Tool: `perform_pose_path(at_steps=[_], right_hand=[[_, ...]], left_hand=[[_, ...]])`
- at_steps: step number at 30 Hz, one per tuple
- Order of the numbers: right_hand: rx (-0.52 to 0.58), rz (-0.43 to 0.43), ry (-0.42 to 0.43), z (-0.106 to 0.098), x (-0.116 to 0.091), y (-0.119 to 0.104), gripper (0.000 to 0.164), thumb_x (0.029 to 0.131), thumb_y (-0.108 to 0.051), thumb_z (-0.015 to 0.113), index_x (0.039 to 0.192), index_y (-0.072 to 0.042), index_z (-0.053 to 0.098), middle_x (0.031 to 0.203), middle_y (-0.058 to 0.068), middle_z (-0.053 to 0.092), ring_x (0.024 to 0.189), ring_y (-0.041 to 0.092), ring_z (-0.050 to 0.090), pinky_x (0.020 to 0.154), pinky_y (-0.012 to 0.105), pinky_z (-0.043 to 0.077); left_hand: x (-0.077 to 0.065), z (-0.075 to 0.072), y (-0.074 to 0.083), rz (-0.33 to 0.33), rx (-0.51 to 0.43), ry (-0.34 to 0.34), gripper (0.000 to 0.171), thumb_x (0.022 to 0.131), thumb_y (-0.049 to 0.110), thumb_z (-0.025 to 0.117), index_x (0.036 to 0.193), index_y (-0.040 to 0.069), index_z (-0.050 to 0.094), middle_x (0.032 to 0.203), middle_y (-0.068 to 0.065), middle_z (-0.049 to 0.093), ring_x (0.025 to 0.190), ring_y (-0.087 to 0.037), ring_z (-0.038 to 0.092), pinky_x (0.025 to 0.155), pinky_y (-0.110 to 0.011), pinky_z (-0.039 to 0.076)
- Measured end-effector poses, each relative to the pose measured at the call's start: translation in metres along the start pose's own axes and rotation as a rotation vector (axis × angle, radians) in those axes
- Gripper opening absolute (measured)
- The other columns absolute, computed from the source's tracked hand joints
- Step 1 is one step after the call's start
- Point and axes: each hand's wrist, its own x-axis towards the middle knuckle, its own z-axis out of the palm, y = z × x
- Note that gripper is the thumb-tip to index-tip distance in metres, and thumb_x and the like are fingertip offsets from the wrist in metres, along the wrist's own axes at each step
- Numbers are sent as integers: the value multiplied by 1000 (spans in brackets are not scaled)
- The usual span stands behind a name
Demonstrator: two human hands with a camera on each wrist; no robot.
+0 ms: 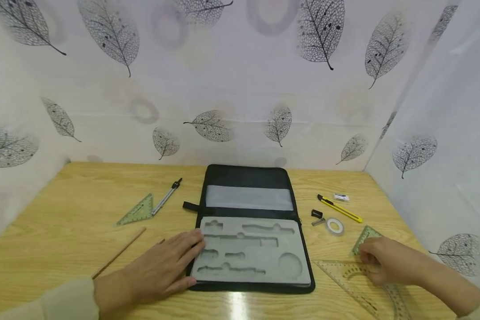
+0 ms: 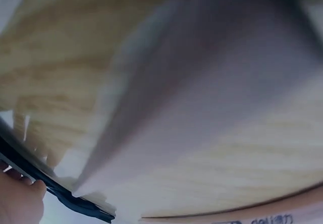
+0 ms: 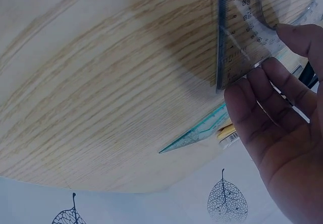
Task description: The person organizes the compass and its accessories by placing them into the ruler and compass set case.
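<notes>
Head view, with the open black zip case (image 1: 246, 174) as the clock's centre: its grey foam insert (image 1: 256, 244) has tool-shaped recesses. The left hand (image 1: 164, 264) lies at 8 o'clock, fingers relaxed over the border and gripping nothing that shows. At 4 o'clock the right hand (image 1: 390, 262) curls its fingers at the large transparent set square (image 1: 354, 284); a small green set square (image 1: 365, 236), partly covered by that hand, lies at 3. Between 2 and 3 are a yellow utility knife (image 1: 346, 211), a white eraser (image 1: 341, 197), a black pencil sharpener (image 1: 317, 214) and a tape roll (image 1: 328, 226). Around 10 lie a compass (image 1: 166, 201) and another green triangle (image 1: 140, 212). The step in hand seems to be picking up the large set square; the next move would call for a steady pinch and a lift clear of its small neighbour.

Left wrist view: fingertips meet the case border at 8 o'clock. Near 5, a brownish strip (image 2: 303, 202), not identifiable, carries lettering resembling "deli".

Right wrist view: thumb and fingertips nearly close on the large set square at 2 o'clock, apparently pinching it. Its scale numerals are mostly unclear; a barcode shows near 4, probably on the eraser.
</notes>
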Motion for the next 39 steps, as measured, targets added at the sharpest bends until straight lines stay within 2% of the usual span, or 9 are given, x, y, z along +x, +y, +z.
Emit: perform_pose_path(at_steps=[4, 7, 10, 12, 17, 24, 30, 34, 39], right_hand=[[-5, 6, -12, -1, 0, 0, 32, 70, -9, 79, 83, -24, 54, 79, -17, 44, 70, -5, 37, 56, 18, 37], [-10, 7, -26, -2, 1, 0, 33, 71, -10, 79, 82, -24, 52, 79, -16, 43, 70, -5, 36, 57, 17, 36], [-17, -3, -25, -1, 2, 0, 34, 70, -10, 79, 82, -24, 51, 78, -16, 42, 69, -5, 35, 56, 17, 35], [-27, -13, -16, 0, 3, -1, 35, 68, -9, 78, 82, -24, 50, 78, -16, 41, 69, -5, 34, 56, 18, 33], [-58, -12, -9, 0, 4, -2, 36, 64, -8, 75, 80, -23, 47, 76, -15, 39, 67, -4, 31, 55, 19, 30], [-102, -8, 0, 1, 3, -4, 36, 61, -10, 74, 79, -23, 45, 74, -15, 37, 66, -4, 30, 55, 19, 29], [-136, -31, 8, 1, 4, -5, 38, 59, -12, 75, 79, -24, 45, 74, -15, 37, 66, -3, 30, 55, 19, 29], [-155, -33, 18, 1, 4, -5, 38, 58, -13, 75, 78, -24, 45, 74, -15, 37, 65, -3, 31, 55, 19, 29], [-165, -19, 12, -1, 2, -6, 38, 58, -13, 75, 79, -24, 46, 74, -15, 38, 66, -3, 32, 55, 19, 30]], left_hand=[[-1, -1, 3, -27, -6, -38, 68, 101, 49, 49, 150, 3, 41, 156, -15, 38, 144, -28, 38, 124, -21, -2], [-2, -2, 5, -48, 3, -64, 68, 101, 50, 50, 151, 4, 40, 158, -14, 36, 145, -26, 36, 123, -27, 21], [-3, -3, 6, -71, -5, -93, 69, 101, 50, 49, 152, 5, 38, 159, -12, 34, 145, -24, 35, 109, -37, 45], [-3, -3, 6, -87, -20, -115, 69, 101, 51, 48, 153, 6, 37, 160, -12, 32, 146, -24, 34, 101, -42, 52], [-4, -5, 7, -120, -45, -151, 69, 102, 51, 46, 154, 8, 34, 162, -10, 29, 147, -22, 32, 99, -45, 52], [-2, -5, 7, -125, -53, -157, 68, 102, 51, 45, 154, 8, 35, 161, -9, 30, 147, -22, 32, 102, -44, 51], [-2, -4, 7, -100, -38, -114, 69, 101, 51, 49, 152, 7, 38, 159, -10, 33, 145, -23, 35, 100, -43, 52], [-1, -3, 6, -73, -22, -81, 69, 100, 51, 52, 150, 5, 41, 156, -11, 37, 144, -24, 36, 103, -40, 50], [-1, -3, 5, -65, -18, -77, 68, 100, 50, 52, 149, 5, 42, 156, -11, 38, 144, -24, 36, 105, -40, 48]])
